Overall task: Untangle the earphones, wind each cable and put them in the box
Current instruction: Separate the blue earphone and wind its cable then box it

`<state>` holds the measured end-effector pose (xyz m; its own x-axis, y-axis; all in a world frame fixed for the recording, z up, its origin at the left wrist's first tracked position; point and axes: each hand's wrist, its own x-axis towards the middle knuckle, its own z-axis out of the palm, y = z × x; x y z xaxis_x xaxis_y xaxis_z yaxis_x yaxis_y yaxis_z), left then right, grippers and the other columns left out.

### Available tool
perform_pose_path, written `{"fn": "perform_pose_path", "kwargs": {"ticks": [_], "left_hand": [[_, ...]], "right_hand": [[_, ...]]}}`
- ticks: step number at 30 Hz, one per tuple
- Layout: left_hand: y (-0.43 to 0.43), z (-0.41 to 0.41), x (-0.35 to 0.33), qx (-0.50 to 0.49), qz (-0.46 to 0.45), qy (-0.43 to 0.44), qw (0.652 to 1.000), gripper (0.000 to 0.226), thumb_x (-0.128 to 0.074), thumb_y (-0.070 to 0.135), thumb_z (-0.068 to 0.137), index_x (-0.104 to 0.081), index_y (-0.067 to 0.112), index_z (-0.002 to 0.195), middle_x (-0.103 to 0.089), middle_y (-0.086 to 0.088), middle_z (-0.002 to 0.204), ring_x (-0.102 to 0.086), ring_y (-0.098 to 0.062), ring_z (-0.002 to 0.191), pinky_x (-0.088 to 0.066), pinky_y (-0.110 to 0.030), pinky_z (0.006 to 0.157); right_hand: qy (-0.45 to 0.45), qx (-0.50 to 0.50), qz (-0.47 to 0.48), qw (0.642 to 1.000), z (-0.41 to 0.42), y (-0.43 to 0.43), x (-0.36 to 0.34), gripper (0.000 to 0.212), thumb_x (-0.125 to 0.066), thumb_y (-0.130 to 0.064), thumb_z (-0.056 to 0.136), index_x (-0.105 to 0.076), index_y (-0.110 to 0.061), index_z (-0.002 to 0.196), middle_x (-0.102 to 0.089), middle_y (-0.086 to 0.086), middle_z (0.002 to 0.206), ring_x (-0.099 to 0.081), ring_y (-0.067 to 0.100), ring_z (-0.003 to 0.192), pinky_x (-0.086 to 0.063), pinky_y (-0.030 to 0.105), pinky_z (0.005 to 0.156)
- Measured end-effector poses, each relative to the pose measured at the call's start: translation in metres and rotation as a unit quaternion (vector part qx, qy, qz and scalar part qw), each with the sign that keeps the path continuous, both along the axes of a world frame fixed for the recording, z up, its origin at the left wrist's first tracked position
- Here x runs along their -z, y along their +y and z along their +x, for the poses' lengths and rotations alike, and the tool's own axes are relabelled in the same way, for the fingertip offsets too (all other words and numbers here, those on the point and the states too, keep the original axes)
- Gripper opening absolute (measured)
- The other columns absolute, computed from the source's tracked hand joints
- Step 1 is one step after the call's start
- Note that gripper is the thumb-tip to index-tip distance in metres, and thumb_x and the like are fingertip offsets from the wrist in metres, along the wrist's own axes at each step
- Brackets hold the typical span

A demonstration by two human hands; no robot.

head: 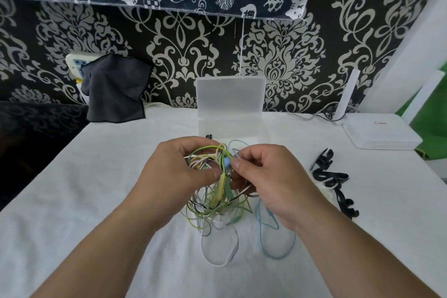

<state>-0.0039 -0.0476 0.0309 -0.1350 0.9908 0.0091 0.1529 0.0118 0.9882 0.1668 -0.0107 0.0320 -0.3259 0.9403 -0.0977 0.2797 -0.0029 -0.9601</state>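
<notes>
Head view showed both hands raised over a white worktop (96,201), working a knot of earphones (212,201) with green, yellow, white, black and blue cables. The left hand (179,172) gripped the top of the knot, its fingers (205,174) curled round a bunch of loops. The right hand (266,181) met it from the other side, its fingers (238,164) pinched together on the cables at a small blue piece (227,162). The lower loops hung down onto the worktop, with a white loop (217,249) and a blue loop (278,249) lying nearest the person. Just behind the hands stood the clear box (229,126), its lid (229,94) upright. Black ties (331,176) lay to the right, a white router (382,133) farther right, and a dark cloth (113,89) at the back left.
</notes>
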Motion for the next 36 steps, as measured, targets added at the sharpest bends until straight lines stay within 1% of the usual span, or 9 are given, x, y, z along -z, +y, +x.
{"fn": "perform_pose_path", "kwargs": {"ticks": [3, 6, 9, 14, 17, 19, 22, 28, 36], "left_hand": [[-0.001, 0.004, -0.001, -0.02, 0.004, 0.006, 1.0, 0.035, -0.081, 0.015, 0.058, -0.077, 0.024, 0.091, -0.076, -0.008, 0.089, -0.072, -0.033, 0.088, -0.056, -0.054, 0.089], [-0.002, 0.008, -0.002, -0.041, 0.014, 0.049, 0.998, 0.03, -0.088, 0.003, 0.064, -0.075, 0.021, 0.085, -0.076, 0.0, 0.079, -0.072, -0.014, 0.074, -0.057, -0.028, 0.072], [-0.003, 0.013, -0.002, -0.064, 0.025, 0.11, 0.992, 0.028, -0.083, 0.0, 0.07, -0.073, 0.022, 0.082, -0.073, 0.01, 0.072, -0.065, 0.001, 0.058, -0.046, -0.008, 0.055], [-0.004, 0.011, -0.006, -0.028, 0.004, 0.102, 0.994, 0.035, -0.088, 0.0, 0.064, -0.074, 0.024, 0.086, -0.075, 0.007, 0.078, -0.069, -0.005, 0.064, -0.052, -0.014, 0.061], [-0.002, 0.002, -0.004, -0.002, -0.013, 0.029, 0.999, 0.034, -0.087, 0.006, 0.065, -0.076, 0.02, 0.095, -0.077, -0.001, 0.091, -0.074, -0.021, 0.085, -0.059, -0.038, 0.081], [-0.001, -0.001, -0.003, -0.003, -0.013, 0.01, 1.0, 0.033, -0.084, 0.01, 0.066, -0.076, 0.019, 0.097, -0.077, -0.005, 0.095, -0.073, -0.028, 0.092, -0.057, -0.046, 0.089], [-0.001, 0.001, -0.002, -0.012, -0.006, 0.031, 0.999, 0.031, -0.081, 0.0, 0.074, -0.075, 0.019, 0.097, -0.077, -0.003, 0.092, -0.073, -0.022, 0.088, -0.058, -0.042, 0.086], [-0.002, 0.005, -0.002, -0.028, 0.003, 0.052, 0.998, 0.028, -0.084, 0.005, 0.073, -0.075, 0.023, 0.093, -0.077, -0.001, 0.088, -0.074, -0.021, 0.081, -0.06, -0.042, 0.08], [-0.005, 0.008, -0.005, -0.049, 0.015, 0.119, 0.991, 0.03, -0.09, 0.017, 0.066, -0.072, 0.033, 0.084, -0.074, 0.008, 0.082, -0.07, -0.008, 0.068, -0.057, -0.021, 0.067]], "right_hand": [[0.002, -0.015, -0.016, 1.0, 0.0, 0.0, -0.001, 0.018, -0.064, -0.016, 0.095, -0.073, -0.01, 0.08, -0.073, 0.005, 0.07, -0.068, 0.011, 0.063, -0.053, 0.024, 0.061], [0.022, -0.034, -0.034, 0.999, -0.001, -0.002, -0.002, 0.019, -0.068, -0.022, 0.093, -0.073, -0.01, 0.079, -0.073, 0.005, 0.07, -0.069, 0.014, 0.065, -0.057, 0.029, 0.065], [0.022, -0.048, -0.044, 0.998, -0.001, -0.005, -0.002, 0.02, -0.072, -0.024, 0.089, -0.073, -0.008, 0.077, -0.07, 0.002, 0.065, -0.066, 0.011, 0.061, -0.053, 0.026, 0.061], [0.001, -0.023, -0.047, 0.999, -0.002, -0.002, -0.001, 0.024, -0.064, -0.019, 0.096, -0.075, -0.008, 0.076, -0.071, 0.007, 0.065, -0.065, 0.016, 0.058, -0.05, 0.026, 0.057], [0.023, -0.009, -0.065, 0.998, -0.001, -0.002, -0.003, 0.026, -0.059, -0.013, 0.098, -0.072, -0.004, 0.079, -0.068, 0.005, 0.062, -0.064, 0.015, 0.055, -0.051, 0.024, 0.054], [0.036, -0.008, -0.076, 0.996, -0.002, -0.002, -0.003, 0.025, -0.058, -0.012, 0.099, -0.072, -0.004, 0.08, -0.069, 0.006, 0.063, -0.064, 0.015, 0.056, -0.053, 0.026, 0.055], [0.048, -0.003, -0.082, 0.995, -0.004, -0.002, -0.002, 0.025, -0.058, -0.012, 0.099, -0.072, -0.004, 0.079, -0.069, 0.009, 0.065, -0.065, 0.018, 0.057, -0.056, 0.03, 0.058], [0.069, 0.01, -0.093, 0.993, -0.003, -0.003, -0.002, 0.026, -0.059, -0.013, 0.099, -0.071, 0.003, 0.083, -0.07, 0.016, 0.069, -0.067, 0.023, 0.059, -0.062, 0.039, 0.064], [0.09, -0.005, -0.116, 0.989, -0.002, -0.007, -0.007, 0.025, -0.059, -0.009, 0.097, -0.071, 0.004, 0.079, -0.068, 0.014, 0.066, -0.065, 0.02, 0.054, -0.054, 0.027, 0.051]]}}
